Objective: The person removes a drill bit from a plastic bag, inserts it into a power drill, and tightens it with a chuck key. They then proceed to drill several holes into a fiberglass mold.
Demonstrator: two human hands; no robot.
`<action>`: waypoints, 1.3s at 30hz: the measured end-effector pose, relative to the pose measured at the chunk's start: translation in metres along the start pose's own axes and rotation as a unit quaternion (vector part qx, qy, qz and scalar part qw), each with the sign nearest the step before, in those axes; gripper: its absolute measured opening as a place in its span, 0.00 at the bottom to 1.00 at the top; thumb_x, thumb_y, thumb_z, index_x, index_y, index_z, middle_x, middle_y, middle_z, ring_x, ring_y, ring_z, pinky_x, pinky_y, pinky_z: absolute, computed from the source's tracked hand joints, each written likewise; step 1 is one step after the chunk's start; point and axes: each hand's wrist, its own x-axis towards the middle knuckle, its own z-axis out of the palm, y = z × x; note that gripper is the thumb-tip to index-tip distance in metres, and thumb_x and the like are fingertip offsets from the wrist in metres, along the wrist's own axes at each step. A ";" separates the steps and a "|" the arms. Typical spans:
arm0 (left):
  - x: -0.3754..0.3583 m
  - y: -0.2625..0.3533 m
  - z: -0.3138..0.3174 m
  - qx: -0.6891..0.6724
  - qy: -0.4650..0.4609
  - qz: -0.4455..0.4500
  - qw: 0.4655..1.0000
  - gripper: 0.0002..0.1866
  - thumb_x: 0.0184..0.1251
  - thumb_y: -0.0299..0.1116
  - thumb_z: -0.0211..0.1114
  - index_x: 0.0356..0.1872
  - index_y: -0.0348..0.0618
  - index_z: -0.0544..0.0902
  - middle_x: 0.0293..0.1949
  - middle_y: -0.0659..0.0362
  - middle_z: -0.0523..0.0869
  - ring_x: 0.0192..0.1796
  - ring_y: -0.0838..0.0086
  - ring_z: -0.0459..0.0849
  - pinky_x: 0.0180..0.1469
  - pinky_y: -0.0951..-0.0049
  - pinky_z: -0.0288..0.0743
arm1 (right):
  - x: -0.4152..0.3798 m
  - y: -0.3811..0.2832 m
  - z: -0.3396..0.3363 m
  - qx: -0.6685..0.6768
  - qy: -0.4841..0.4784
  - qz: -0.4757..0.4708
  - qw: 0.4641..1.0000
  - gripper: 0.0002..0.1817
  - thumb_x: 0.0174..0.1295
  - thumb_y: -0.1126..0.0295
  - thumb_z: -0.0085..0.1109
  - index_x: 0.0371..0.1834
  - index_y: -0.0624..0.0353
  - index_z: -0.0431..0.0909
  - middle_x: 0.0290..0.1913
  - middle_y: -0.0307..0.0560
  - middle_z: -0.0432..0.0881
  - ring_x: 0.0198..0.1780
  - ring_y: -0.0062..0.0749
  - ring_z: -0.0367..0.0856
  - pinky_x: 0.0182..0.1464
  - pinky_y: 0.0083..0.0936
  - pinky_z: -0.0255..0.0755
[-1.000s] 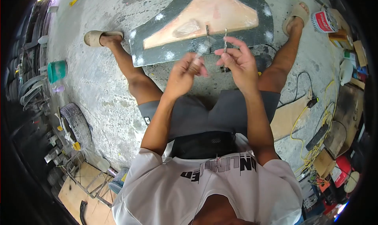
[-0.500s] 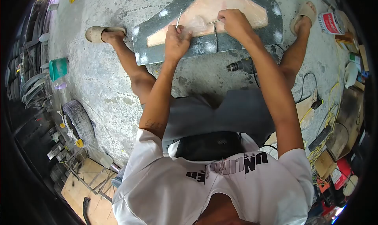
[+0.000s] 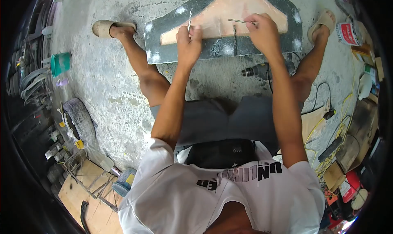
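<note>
My left hand pinches a twisted metal drill bit, which points away from me. Between the thumb and fingers of my right hand is another thin drill bit, pointing left. Both hands are over a dark grey board with a pale, shaped wooden centre. A third drill bit lies on the board's near edge, just left of my right hand. The clear plastic between my hands is too faint to make out well.
A power drill lies on the concrete floor below the board. To the left are a tyre and a green bucket. A white and red tub, cables and boxes line the right side.
My hands have moved slightly apart. The clear plastic that hung by my left hand is no longer distinct. The whole view has shifted a little.
</note>
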 end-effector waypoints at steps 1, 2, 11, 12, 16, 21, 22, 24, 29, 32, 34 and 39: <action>-0.012 0.033 -0.011 -0.053 0.007 -0.018 0.998 0.19 0.83 0.45 0.54 0.37 0.38 0.75 0.35 0.58 0.78 0.40 0.71 0.72 0.49 0.72 0.68 | -0.008 -0.017 -0.021 0.111 -0.039 0.091 0.989 0.08 0.63 0.70 0.67 0.42 0.60 0.87 0.38 0.48 0.88 0.40 0.37 0.85 0.45 0.32 0.78; -0.027 0.062 -0.022 -0.132 -0.022 -0.029 0.991 0.19 0.85 0.45 0.52 0.39 0.38 0.77 0.35 0.60 0.77 0.40 0.73 0.72 0.48 0.73 0.67 | -0.020 -0.037 -0.040 0.218 -0.078 0.183 0.955 0.09 0.64 0.68 0.68 0.42 0.61 0.87 0.38 0.44 0.88 0.38 0.29 0.84 0.44 0.27 0.77; -0.106 0.150 -0.056 -0.335 -0.183 0.013 0.924 0.13 0.84 0.34 0.56 0.55 0.37 0.83 0.38 0.63 0.81 0.40 0.81 0.77 0.45 0.78 0.73 | -0.094 -0.108 -0.080 0.650 -0.037 0.117 0.750 0.10 0.73 0.72 0.63 0.52 0.64 0.77 0.47 0.50 0.87 0.50 0.30 0.87 0.53 0.29 0.82; -0.112 0.152 -0.058 -0.349 -0.182 0.011 0.919 0.12 0.83 0.32 0.57 0.56 0.36 0.83 0.38 0.63 0.82 0.40 0.81 0.78 0.45 0.78 0.74 | -0.095 -0.110 -0.083 0.660 -0.027 0.110 0.743 0.10 0.73 0.72 0.63 0.52 0.64 0.76 0.47 0.51 0.87 0.49 0.32 0.88 0.53 0.29 0.83; -0.120 0.157 -0.066 -0.322 -0.180 0.023 0.929 0.14 0.84 0.33 0.56 0.59 0.36 0.83 0.38 0.62 0.84 0.40 0.82 0.79 0.45 0.81 0.72 | -0.097 -0.116 -0.092 0.684 -0.001 0.092 0.723 0.10 0.74 0.73 0.61 0.53 0.65 0.75 0.47 0.56 0.87 0.47 0.40 0.91 0.49 0.30 0.86; -0.125 0.157 -0.072 -0.430 -0.224 -0.104 0.869 0.16 0.84 0.35 0.56 0.61 0.37 0.79 0.41 0.59 0.85 0.47 0.73 0.84 0.53 0.70 0.75 | -0.102 -0.115 -0.092 0.665 0.012 0.086 0.742 0.10 0.73 0.75 0.60 0.53 0.65 0.73 0.47 0.60 0.87 0.46 0.45 0.91 0.46 0.30 0.86; -0.125 0.155 -0.071 -0.548 -0.235 -0.164 0.785 0.15 0.84 0.35 0.55 0.62 0.39 0.78 0.45 0.58 0.86 0.51 0.71 0.84 0.56 0.67 0.75 | -0.104 -0.117 -0.092 0.651 0.023 0.086 0.754 0.10 0.73 0.76 0.60 0.53 0.65 0.73 0.47 0.60 0.87 0.46 0.45 0.91 0.47 0.30 0.86; -0.126 0.155 -0.072 -0.684 -0.228 -0.209 0.661 0.14 0.84 0.35 0.54 0.62 0.42 0.77 0.52 0.56 0.87 0.58 0.68 0.84 0.61 0.63 0.74 | -0.107 -0.120 -0.088 0.642 0.036 0.080 0.762 0.10 0.73 0.78 0.60 0.53 0.64 0.72 0.47 0.62 0.87 0.48 0.45 0.91 0.49 0.31 0.86; -0.128 0.166 -0.065 -0.714 -0.158 -0.140 0.667 0.10 0.84 0.33 0.53 0.58 0.45 0.73 0.62 0.47 0.84 0.63 0.57 0.85 0.63 0.57 0.81 | -0.126 -0.135 -0.075 0.684 0.047 0.054 0.726 0.15 0.70 0.84 0.59 0.55 0.64 0.69 0.49 0.64 0.86 0.52 0.41 0.89 0.54 0.31 0.85; -0.130 0.178 -0.065 -0.668 -0.094 -0.135 0.726 0.08 0.85 0.31 0.51 0.57 0.45 0.72 0.59 0.42 0.84 0.60 0.50 0.86 0.61 0.55 0.86 | -0.130 -0.142 -0.073 0.676 0.056 0.044 0.733 0.16 0.68 0.86 0.59 0.56 0.65 0.68 0.50 0.64 0.86 0.53 0.38 0.88 0.55 0.30 0.84; -0.130 0.179 -0.065 -0.664 -0.069 -0.135 0.732 0.08 0.85 0.31 0.50 0.57 0.46 0.71 0.58 0.40 0.84 0.60 0.48 0.86 0.59 0.55 0.88 | -0.129 -0.149 -0.067 0.653 0.080 0.009 0.753 0.16 0.68 0.86 0.61 0.55 0.66 0.69 0.49 0.64 0.86 0.52 0.36 0.87 0.55 0.28 0.84; -0.131 0.173 -0.064 -0.686 -0.058 -0.121 0.715 0.08 0.85 0.31 0.50 0.58 0.47 0.69 0.55 0.40 0.85 0.58 0.47 0.87 0.57 0.57 0.89 | -0.130 -0.142 -0.065 0.576 0.062 -0.024 0.815 0.16 0.66 0.86 0.63 0.53 0.68 0.70 0.49 0.63 0.86 0.51 0.32 0.87 0.54 0.24 0.81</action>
